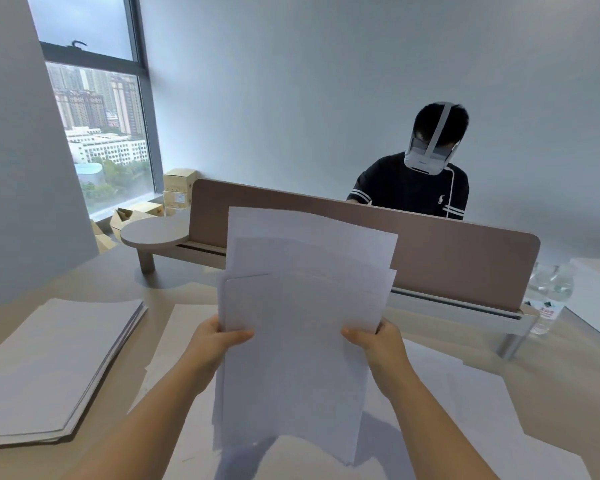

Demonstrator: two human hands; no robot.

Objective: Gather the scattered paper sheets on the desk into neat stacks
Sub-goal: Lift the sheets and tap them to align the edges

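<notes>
Item 1: bundle of white sheets (302,306), held upright and clear of the desk (94,282) between both hands. The sheets are uneven, their top edges stepped at several heights and fanned slightly to the right. The bottom corner hangs low between the forearms. Any print on them is too faint to read.

Item 2: left hand (215,344), gripping the bundle's left edge, thumb laid across the front. Its fingers are hidden behind the paper.

Item 3: right hand (374,341), gripping the right edge in the same way, thumb in front, fingers hidden behind.

Item 4: squared stack of paper (56,368), flat on the desk well to the left of the left hand. Its near corner is cut off by the frame edge.

Item 5: loose sheets (482,403) lying flat on the desk under and to the right of the right forearm, with more under the left forearm. The held bundle covers where they overlap, so their number cannot be told.

Item 6: desk divider panel (447,251), beyond the hands, partly hidden by the bundle.

Item 7: plastic water bottle (548,299), far right of the right hand, base behind the divider's rail.

Item 8: a person (413,188) in a dark shirt and white headset beyond the divider, lower body hidden.

Item 9: cardboard boxes (177,188) by the window (97,126), far left and beyond.
</notes>
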